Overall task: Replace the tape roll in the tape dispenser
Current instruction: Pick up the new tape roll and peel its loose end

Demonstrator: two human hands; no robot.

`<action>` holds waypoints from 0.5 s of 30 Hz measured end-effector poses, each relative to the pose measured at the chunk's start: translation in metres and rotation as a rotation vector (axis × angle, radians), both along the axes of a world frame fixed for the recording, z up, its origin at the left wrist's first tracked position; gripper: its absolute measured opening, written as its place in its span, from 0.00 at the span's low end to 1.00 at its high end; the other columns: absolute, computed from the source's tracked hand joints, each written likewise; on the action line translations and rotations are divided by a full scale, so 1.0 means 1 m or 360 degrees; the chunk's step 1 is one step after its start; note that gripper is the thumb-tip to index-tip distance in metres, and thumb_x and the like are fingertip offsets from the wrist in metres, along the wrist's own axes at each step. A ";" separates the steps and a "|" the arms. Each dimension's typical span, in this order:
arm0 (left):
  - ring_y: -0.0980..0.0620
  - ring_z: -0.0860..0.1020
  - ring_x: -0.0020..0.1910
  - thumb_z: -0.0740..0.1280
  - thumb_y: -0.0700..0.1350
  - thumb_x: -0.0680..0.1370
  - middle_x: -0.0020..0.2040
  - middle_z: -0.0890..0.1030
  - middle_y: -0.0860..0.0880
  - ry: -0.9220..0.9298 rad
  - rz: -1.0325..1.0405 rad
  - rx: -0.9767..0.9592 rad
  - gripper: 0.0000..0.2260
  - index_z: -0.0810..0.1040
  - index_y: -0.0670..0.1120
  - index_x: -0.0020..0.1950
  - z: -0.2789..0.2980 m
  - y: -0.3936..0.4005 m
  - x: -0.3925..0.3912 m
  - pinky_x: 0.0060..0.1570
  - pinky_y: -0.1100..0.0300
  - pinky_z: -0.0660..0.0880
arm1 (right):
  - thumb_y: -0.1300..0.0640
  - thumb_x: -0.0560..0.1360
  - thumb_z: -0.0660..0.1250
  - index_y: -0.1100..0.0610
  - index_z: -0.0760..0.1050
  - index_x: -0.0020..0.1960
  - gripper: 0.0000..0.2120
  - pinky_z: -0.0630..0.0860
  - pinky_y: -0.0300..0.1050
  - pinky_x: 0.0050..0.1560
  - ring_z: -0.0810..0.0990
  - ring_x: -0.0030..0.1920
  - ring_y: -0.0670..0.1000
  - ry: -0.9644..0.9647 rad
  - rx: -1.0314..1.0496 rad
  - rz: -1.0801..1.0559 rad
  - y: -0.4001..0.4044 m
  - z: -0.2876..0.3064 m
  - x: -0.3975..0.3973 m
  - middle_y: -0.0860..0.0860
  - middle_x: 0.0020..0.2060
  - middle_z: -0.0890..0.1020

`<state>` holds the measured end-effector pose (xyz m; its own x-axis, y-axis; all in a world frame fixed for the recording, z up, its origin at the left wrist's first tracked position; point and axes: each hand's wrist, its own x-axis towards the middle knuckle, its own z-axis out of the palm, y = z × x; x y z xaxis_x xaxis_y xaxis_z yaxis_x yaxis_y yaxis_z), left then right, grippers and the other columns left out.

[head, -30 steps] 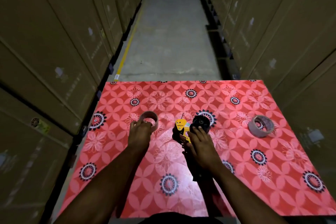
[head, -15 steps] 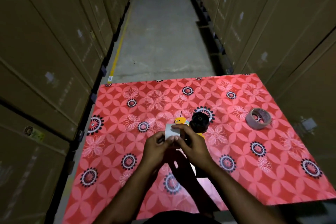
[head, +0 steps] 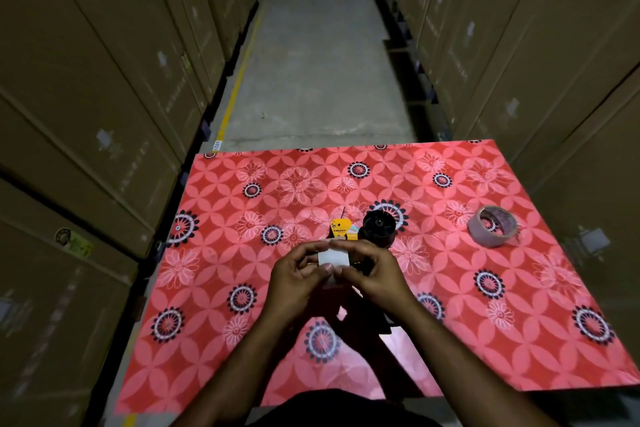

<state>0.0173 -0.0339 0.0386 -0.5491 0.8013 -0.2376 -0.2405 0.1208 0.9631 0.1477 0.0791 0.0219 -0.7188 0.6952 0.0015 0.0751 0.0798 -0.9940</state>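
A pale tape roll [head: 333, 258] is held edge-on above the table between both hands, my left hand [head: 298, 279] on its left side and my right hand [head: 373, 274] on its right. Just beyond them lies the tape dispenser [head: 360, 229], with a yellow body and a black round hub; its handle is hidden under my hands. A second, greyish tape roll [head: 492, 226] lies flat on the right part of the table.
The table [head: 242, 340] wears a red cloth with flower patterns. Tall stacks of brown cardboard boxes [head: 90, 97] wall both sides of a narrow concrete aisle [head: 318, 62] ahead.
My left hand carried the tape roll from the left over to the middle, and my right hand left the dispenser and joined it on the roll. The camera tilted slightly.
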 end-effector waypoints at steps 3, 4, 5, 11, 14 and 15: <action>0.53 0.85 0.43 0.71 0.31 0.77 0.46 0.86 0.43 0.0058 0.0059 -0.0016 0.10 0.85 0.45 0.51 -0.003 0.004 0.005 0.38 0.64 0.80 | 0.66 0.74 0.74 0.50 0.86 0.53 0.13 0.79 0.41 0.53 0.86 0.53 0.45 -0.0001 -0.0021 -0.0114 0.003 -0.002 0.002 0.48 0.50 0.88; 0.52 0.85 0.43 0.71 0.32 0.77 0.45 0.86 0.45 0.0056 0.0067 -0.0021 0.10 0.85 0.46 0.50 -0.004 0.005 0.006 0.38 0.63 0.80 | 0.65 0.75 0.74 0.50 0.86 0.51 0.11 0.80 0.43 0.53 0.86 0.53 0.47 0.0007 -0.0050 -0.0146 0.003 -0.004 0.003 0.48 0.49 0.88; 0.51 0.85 0.44 0.71 0.31 0.78 0.46 0.87 0.46 0.0009 0.0055 -0.0018 0.11 0.85 0.46 0.51 -0.006 0.005 0.007 0.39 0.62 0.80 | 0.63 0.75 0.74 0.49 0.87 0.49 0.10 0.80 0.44 0.53 0.87 0.52 0.48 0.0013 -0.0059 -0.0173 0.003 -0.005 0.003 0.48 0.49 0.89; 0.52 0.86 0.51 0.70 0.25 0.75 0.52 0.87 0.47 -0.0042 -0.0088 0.0061 0.21 0.80 0.43 0.65 -0.006 0.004 0.010 0.46 0.61 0.82 | 0.67 0.75 0.72 0.50 0.85 0.53 0.14 0.80 0.41 0.56 0.86 0.55 0.46 0.0016 -0.0107 -0.0070 0.009 0.001 0.011 0.47 0.52 0.88; 0.53 0.87 0.43 0.71 0.28 0.76 0.45 0.87 0.46 0.0033 0.0006 0.0048 0.14 0.84 0.44 0.56 -0.001 0.010 0.012 0.41 0.62 0.81 | 0.67 0.76 0.71 0.54 0.86 0.53 0.12 0.81 0.47 0.57 0.86 0.56 0.49 -0.0030 -0.0075 -0.0029 0.014 0.001 0.011 0.49 0.53 0.88; 0.53 0.86 0.41 0.71 0.29 0.76 0.43 0.87 0.45 0.0031 0.0044 0.0040 0.12 0.84 0.44 0.53 -0.001 0.011 0.013 0.39 0.61 0.81 | 0.66 0.77 0.70 0.54 0.86 0.53 0.10 0.81 0.47 0.55 0.86 0.55 0.49 -0.0043 -0.0070 -0.0028 0.015 0.001 0.011 0.49 0.52 0.88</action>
